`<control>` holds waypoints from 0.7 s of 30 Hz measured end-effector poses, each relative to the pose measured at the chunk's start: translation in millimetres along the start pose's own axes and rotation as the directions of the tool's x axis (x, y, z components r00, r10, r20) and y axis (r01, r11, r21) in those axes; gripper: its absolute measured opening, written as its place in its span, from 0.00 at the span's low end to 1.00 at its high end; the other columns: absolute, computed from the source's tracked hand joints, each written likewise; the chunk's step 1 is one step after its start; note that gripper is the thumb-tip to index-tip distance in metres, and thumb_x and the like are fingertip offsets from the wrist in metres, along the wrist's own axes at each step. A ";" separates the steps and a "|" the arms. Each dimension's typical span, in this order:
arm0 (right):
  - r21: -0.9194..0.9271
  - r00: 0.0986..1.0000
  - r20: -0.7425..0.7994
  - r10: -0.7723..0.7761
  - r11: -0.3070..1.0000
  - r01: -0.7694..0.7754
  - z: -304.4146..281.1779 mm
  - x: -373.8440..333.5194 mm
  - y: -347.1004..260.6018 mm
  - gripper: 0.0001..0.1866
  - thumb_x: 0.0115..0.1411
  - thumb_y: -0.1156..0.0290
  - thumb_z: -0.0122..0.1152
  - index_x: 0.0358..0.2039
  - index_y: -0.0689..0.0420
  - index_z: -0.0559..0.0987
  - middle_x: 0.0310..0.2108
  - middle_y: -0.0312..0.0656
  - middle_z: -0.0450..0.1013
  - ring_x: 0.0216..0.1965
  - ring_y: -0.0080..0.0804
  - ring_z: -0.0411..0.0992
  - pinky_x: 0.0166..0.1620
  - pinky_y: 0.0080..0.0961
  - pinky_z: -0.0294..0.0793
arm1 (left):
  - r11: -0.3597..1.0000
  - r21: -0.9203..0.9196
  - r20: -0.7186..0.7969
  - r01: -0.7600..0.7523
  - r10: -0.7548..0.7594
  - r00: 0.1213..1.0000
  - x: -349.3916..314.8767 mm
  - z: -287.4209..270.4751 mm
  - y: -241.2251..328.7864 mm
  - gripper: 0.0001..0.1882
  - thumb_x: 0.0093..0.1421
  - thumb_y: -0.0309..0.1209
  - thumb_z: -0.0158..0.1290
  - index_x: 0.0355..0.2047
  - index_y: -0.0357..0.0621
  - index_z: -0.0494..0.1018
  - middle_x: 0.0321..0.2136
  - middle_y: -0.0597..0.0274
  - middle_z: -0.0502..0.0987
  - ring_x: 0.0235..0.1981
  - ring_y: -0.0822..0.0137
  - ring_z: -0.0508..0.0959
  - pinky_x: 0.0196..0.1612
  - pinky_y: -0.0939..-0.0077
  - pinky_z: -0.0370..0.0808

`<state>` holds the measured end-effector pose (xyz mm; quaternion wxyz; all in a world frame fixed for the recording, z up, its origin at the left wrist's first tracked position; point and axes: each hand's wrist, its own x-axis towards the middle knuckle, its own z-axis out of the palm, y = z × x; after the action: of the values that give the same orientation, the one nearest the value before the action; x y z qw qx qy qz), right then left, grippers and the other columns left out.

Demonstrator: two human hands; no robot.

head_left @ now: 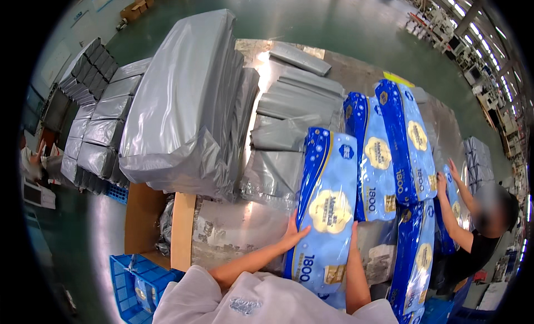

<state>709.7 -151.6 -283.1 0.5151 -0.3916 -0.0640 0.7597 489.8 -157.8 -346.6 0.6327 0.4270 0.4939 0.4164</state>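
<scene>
A long blue and light-blue plastic pack of tissue (327, 207) stands on edge on a shiny metal table (233, 229) right in front of me. My left hand (291, 232) presses flat against its left side and my right hand (354, 235) against its right side, clamping it between them. Two more packs of the same kind (389, 151) lean side by side just behind and to the right. Another such pack (414, 257) lies lower at the right.
A tall pile of grey plastic mailer bags (183, 107) fills the table's left half, with flatter grey bags (295, 101) behind. Wrapped grey bundles (97, 129) stack at far left. A blue crate (133, 285) and a cardboard box (144, 218) sit lower left. Another person (473, 235) reaches in at right.
</scene>
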 end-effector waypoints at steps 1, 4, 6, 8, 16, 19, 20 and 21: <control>-0.050 1.000 -0.022 0.013 0.999 -0.014 9.7 -5.0 5.4 0.30 0.58 0.51 0.43 0.54 0.62 0.61 0.49 0.49 0.65 0.47 0.42 0.66 0.50 0.33 0.66 | 1.000 -0.016 0.014 -0.017 0.017 1.000 -2.4 -5.2 16.4 0.47 0.53 0.47 0.53 0.59 0.35 0.36 0.57 0.45 0.46 0.60 0.55 0.46 0.61 0.65 0.45; -0.109 0.998 -0.051 0.043 0.993 -0.048 24.6 -6.1 21.5 0.31 0.56 0.52 0.47 0.53 0.62 0.62 0.48 0.50 0.66 0.47 0.41 0.66 0.50 0.34 0.66 | 0.996 -0.094 0.034 0.000 0.004 0.999 -15.0 -34.3 41.2 0.43 0.56 0.45 0.49 0.60 0.38 0.37 0.58 0.48 0.46 0.60 0.57 0.47 0.60 0.66 0.45; -0.118 0.990 -0.130 0.052 0.991 -0.068 21.9 -3.8 56.2 0.31 0.56 0.52 0.47 0.53 0.63 0.62 0.48 0.49 0.65 0.47 0.39 0.65 0.51 0.32 0.64 | 0.985 -0.166 0.052 0.041 -0.033 0.998 -29.1 -62.9 15.8 0.39 0.58 0.46 0.44 0.60 0.39 0.39 0.58 0.51 0.47 0.59 0.59 0.48 0.60 0.67 0.46; -0.259 0.990 -0.140 -0.006 0.966 -0.031 1.2 -3.7 93.9 0.31 0.56 0.53 0.49 0.53 0.64 0.62 0.48 0.48 0.65 0.48 0.36 0.65 0.51 0.30 0.62 | 0.965 -0.237 0.079 0.109 -0.092 0.993 -47.3 -93.5 -4.6 0.36 0.60 0.47 0.41 0.60 0.40 0.42 0.58 0.53 0.48 0.59 0.61 0.49 0.60 0.68 0.46; -0.666 0.993 -0.014 0.117 0.740 -0.096 -37.5 -59.1 160.2 0.30 0.54 0.60 0.56 0.53 0.62 0.62 0.49 0.41 0.64 0.48 0.27 0.63 0.51 0.24 0.60 | 0.797 0.599 -0.116 -0.080 0.185 0.976 21.2 -213.4 28.4 0.16 0.62 0.32 0.36 0.48 0.40 0.62 0.44 0.52 0.69 0.46 0.59 0.70 0.49 0.69 0.64; -0.775 0.915 -0.072 0.398 0.555 -0.302 4.3 -77.1 143.4 0.30 0.54 0.61 0.57 0.54 0.61 0.61 0.49 0.38 0.65 0.48 0.25 0.62 0.51 0.24 0.61 | 0.653 0.610 0.061 -0.448 0.525 0.849 122.2 -201.5 63.2 0.22 0.55 0.17 0.36 0.51 0.40 0.59 0.43 0.49 0.70 0.45 0.56 0.71 0.49 0.71 0.64; -0.856 0.912 0.057 0.407 0.490 -0.166 0.8 -80.7 145.9 0.29 0.56 0.52 0.52 0.52 0.60 0.65 0.48 0.39 0.66 0.48 0.26 0.63 0.50 0.24 0.62 | 0.698 0.629 0.045 -0.341 0.405 0.913 138.6 -192.9 84.4 0.24 0.51 0.14 0.38 0.49 0.42 0.63 0.42 0.47 0.70 0.45 0.57 0.70 0.48 0.72 0.65; -0.941 0.888 -0.001 0.460 0.299 -0.156 4.9 -78.6 137.3 0.29 0.57 0.50 0.48 0.50 0.61 0.67 0.46 0.41 0.67 0.48 0.28 0.63 0.50 0.25 0.62 | 0.771 0.579 0.003 -0.267 0.325 0.946 155.8 -201.3 76.8 0.23 0.48 0.13 0.41 0.45 0.43 0.68 0.42 0.48 0.70 0.45 0.56 0.71 0.48 0.72 0.65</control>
<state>618.6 -278.9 -306.9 0.0341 -0.5086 -0.4698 0.7207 310.1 38.1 -345.1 0.3768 0.6484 0.5526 0.3636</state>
